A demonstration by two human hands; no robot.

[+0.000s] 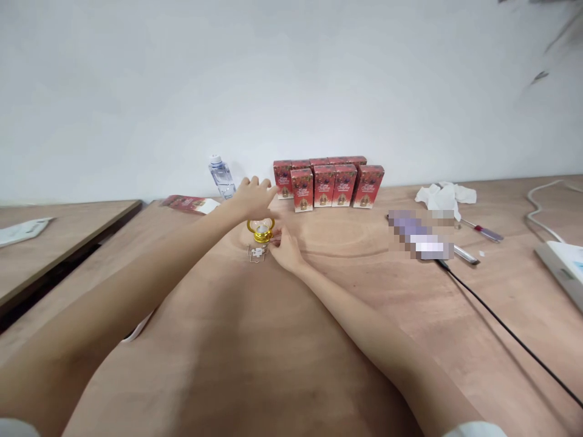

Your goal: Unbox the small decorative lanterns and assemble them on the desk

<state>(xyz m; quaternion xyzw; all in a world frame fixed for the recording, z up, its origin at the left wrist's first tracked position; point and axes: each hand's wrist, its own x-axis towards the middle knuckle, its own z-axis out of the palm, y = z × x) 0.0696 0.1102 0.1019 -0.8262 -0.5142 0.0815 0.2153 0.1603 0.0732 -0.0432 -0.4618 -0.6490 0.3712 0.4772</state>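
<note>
A small gold lantern (pixel 262 235) with a shiny round base and curved gold sides stands on the wooden table, partly covered by my hands. Above it, my left hand (pixel 255 198) is held palm down with fingers apart, holding nothing that shows, close to the leftmost red box. My right hand (pixel 286 250) rests at the lantern's right side, thumb and fingers closed at its base. Just in front of the lantern lies a small pale part with thin wire arms (pixel 257 251).
Several red Christmas boxes (pixel 324 187) stand along the wall. A water bottle (pixel 221 177) and a flat red printed piece (pixel 189 204) are left of them. To the right are crumpled tissue (pixel 445 195), a blurred-out device with a black cable (pixel 501 325), and a screwdriver (pixel 488 232).
</note>
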